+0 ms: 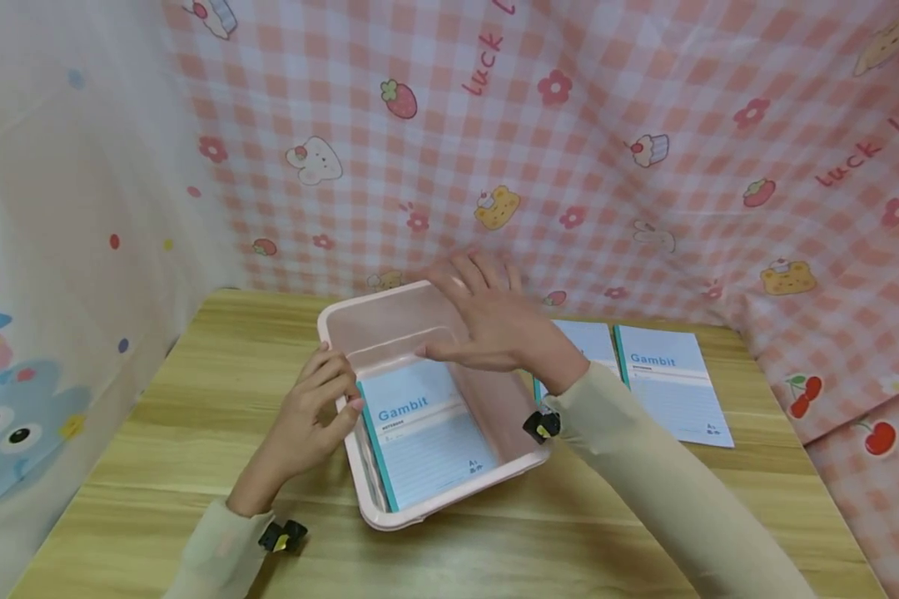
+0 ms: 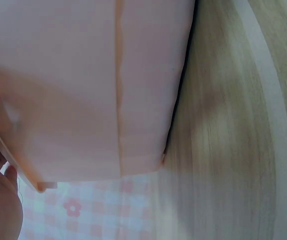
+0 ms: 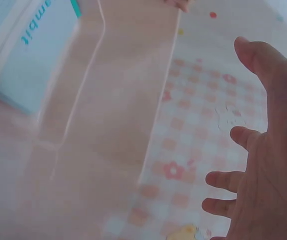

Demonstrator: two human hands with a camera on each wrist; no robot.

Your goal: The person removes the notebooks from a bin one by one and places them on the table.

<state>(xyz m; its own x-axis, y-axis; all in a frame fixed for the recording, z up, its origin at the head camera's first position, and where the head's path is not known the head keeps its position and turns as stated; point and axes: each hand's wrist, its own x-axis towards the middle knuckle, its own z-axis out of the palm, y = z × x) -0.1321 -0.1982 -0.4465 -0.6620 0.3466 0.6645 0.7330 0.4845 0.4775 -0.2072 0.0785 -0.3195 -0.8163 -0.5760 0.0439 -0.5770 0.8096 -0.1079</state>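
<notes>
A pale pink plastic storage bin (image 1: 460,491) stands on the table, turned at an angle. Inside it lies a light blue notebook (image 1: 423,441) with a teal spine and "Gambit" on its cover. My left hand (image 1: 318,408) grips the bin's left rim, its fingers bent at the edge; in the left wrist view that hand (image 2: 1,200) shows beside the rim. Over the bin's far right corner is my right hand (image 1: 494,324), fingers spread and holding nothing. The right wrist view shows this hand (image 3: 268,150) with its fingers apart, past the bin wall (image 3: 118,100).
Two more notebooks lie right of the bin: one (image 1: 588,337) partly hidden by the right forearm, another (image 1: 670,374) farther right. The wooden table (image 1: 195,416) ends at a pink checked cloth (image 1: 419,166) behind. A white patterned cloth (image 1: 67,249) hangs at the left.
</notes>
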